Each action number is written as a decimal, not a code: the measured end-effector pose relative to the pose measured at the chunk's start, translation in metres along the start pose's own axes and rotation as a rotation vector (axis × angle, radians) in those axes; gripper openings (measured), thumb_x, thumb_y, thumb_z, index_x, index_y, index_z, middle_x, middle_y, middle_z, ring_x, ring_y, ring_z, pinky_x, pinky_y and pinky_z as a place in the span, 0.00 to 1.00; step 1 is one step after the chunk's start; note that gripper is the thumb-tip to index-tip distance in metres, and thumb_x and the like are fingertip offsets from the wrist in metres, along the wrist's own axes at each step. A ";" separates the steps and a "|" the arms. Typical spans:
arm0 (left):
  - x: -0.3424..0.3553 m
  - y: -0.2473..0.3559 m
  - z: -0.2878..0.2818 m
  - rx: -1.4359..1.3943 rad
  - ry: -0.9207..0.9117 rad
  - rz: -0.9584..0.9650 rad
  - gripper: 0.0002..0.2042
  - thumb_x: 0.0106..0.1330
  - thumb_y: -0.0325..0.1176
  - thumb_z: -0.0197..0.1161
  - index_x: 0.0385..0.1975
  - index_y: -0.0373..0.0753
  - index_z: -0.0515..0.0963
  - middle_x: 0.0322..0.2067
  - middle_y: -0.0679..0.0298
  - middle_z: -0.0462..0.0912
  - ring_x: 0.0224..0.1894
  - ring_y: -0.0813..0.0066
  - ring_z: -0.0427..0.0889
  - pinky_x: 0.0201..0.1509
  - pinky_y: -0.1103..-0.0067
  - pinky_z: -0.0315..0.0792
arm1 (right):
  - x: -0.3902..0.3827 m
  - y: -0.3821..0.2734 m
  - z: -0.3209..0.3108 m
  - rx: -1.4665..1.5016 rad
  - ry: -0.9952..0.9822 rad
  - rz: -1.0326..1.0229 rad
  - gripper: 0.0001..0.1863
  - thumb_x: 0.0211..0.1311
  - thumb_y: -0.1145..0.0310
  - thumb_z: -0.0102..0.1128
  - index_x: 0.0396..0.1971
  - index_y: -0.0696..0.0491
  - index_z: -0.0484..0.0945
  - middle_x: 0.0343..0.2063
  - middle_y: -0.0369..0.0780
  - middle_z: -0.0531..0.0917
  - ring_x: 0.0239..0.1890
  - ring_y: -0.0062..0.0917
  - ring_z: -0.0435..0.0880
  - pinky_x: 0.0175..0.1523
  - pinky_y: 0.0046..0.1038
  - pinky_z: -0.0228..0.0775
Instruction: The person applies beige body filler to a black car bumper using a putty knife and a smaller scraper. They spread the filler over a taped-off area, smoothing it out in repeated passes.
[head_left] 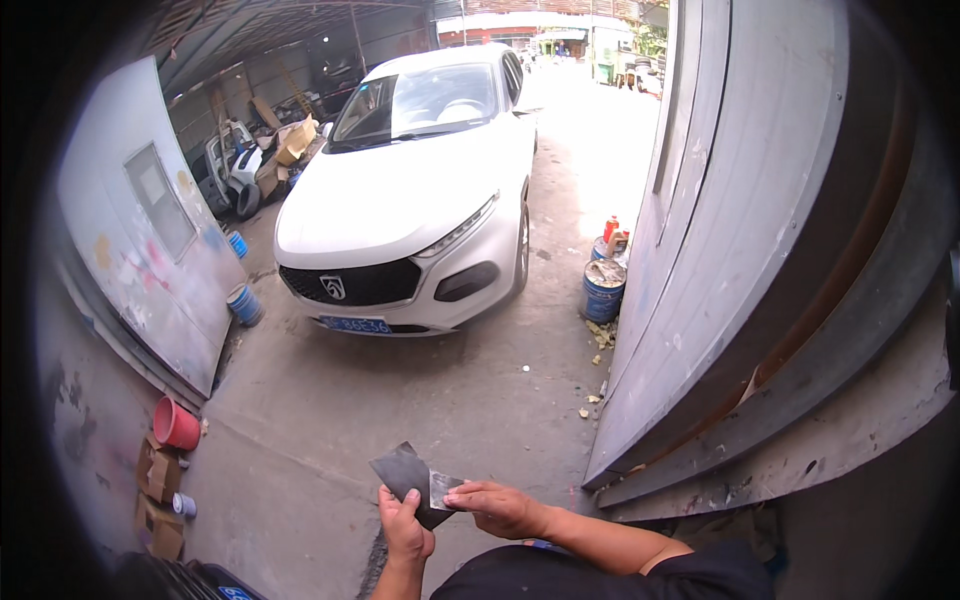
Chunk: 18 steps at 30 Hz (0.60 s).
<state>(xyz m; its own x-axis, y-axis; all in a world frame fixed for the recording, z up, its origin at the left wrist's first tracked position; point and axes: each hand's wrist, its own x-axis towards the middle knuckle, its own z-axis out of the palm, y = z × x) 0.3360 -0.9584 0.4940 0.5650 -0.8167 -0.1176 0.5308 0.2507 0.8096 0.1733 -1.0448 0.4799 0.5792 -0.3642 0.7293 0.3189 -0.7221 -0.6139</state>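
A dark grey sheet of what looks like sandpaper is held low in front of my body. My left hand grips its lower part, thumb lying on top. At the sheet's right side is a paler grey, scuffed piece; whether it is a folded-over part or a separate scrap I cannot tell. My right hand has its fingers together on the right edge of that piece, with the thumb hidden beneath.
Ahead stands a white car, nose toward me. A tall grey door rises at right, a paint-marked white door at left. Blue buckets stand by the right door. A red bucket and cardboard boxes line the left wall.
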 end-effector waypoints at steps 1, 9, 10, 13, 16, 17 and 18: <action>0.000 0.000 0.001 0.008 0.000 0.008 0.16 0.61 0.18 0.51 0.49 0.37 0.63 0.46 0.58 0.75 0.47 0.69 0.76 0.56 0.72 0.70 | 0.000 0.000 -0.001 -0.014 -0.006 0.002 0.29 0.45 0.91 0.51 0.51 0.57 0.75 0.45 0.40 0.82 0.50 0.34 0.80 0.55 0.33 0.73; -0.007 0.019 0.012 -0.002 -0.026 0.109 0.17 0.61 0.18 0.50 0.49 0.37 0.62 0.47 0.58 0.74 0.48 0.69 0.75 0.57 0.71 0.70 | -0.023 0.022 -0.001 -0.072 -0.087 0.020 0.28 0.48 0.90 0.49 0.51 0.57 0.75 0.46 0.42 0.81 0.50 0.34 0.80 0.55 0.31 0.73; -0.007 0.025 0.018 0.009 -0.044 0.129 0.16 0.61 0.18 0.50 0.49 0.36 0.62 0.47 0.57 0.74 0.48 0.69 0.75 0.57 0.70 0.70 | -0.028 0.025 0.002 -0.080 -0.061 0.072 0.28 0.49 0.90 0.49 0.52 0.57 0.74 0.47 0.43 0.81 0.50 0.35 0.80 0.55 0.31 0.73; -0.003 0.040 0.036 0.008 -0.061 0.138 0.16 0.62 0.17 0.49 0.49 0.36 0.62 0.46 0.56 0.74 0.46 0.67 0.77 0.54 0.68 0.73 | -0.032 0.026 -0.006 -0.085 0.080 0.238 0.28 0.56 0.87 0.49 0.59 0.56 0.67 0.51 0.45 0.79 0.51 0.34 0.80 0.54 0.30 0.73; 0.005 0.041 0.012 -0.027 -0.081 -0.057 0.15 0.62 0.17 0.49 0.48 0.35 0.63 0.44 0.55 0.75 0.44 0.66 0.78 0.53 0.67 0.75 | -0.018 0.023 -0.031 0.169 0.300 0.703 0.31 0.62 0.80 0.50 0.66 0.52 0.57 0.51 0.43 0.78 0.49 0.21 0.78 0.50 0.25 0.73; 0.006 0.038 0.009 -0.040 -0.074 -0.112 0.14 0.62 0.18 0.50 0.48 0.35 0.64 0.43 0.56 0.76 0.43 0.65 0.79 0.51 0.67 0.76 | -0.018 0.028 -0.040 0.313 0.335 0.742 0.32 0.61 0.79 0.52 0.66 0.53 0.55 0.46 0.42 0.79 0.46 0.20 0.78 0.49 0.23 0.72; 0.008 0.035 0.006 -0.049 -0.083 -0.168 0.14 0.62 0.18 0.50 0.48 0.35 0.65 0.43 0.55 0.77 0.43 0.65 0.79 0.51 0.67 0.76 | -0.017 0.031 -0.045 0.458 0.370 0.779 0.34 0.61 0.78 0.54 0.67 0.54 0.53 0.42 0.40 0.80 0.43 0.18 0.78 0.48 0.22 0.70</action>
<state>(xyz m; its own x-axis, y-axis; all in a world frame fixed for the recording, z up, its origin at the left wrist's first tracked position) 0.3557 -0.9590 0.5247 0.4127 -0.8888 -0.1992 0.6447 0.1306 0.7532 0.1394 -1.0877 0.4627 0.5040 -0.8609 0.0704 0.2531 0.0692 -0.9650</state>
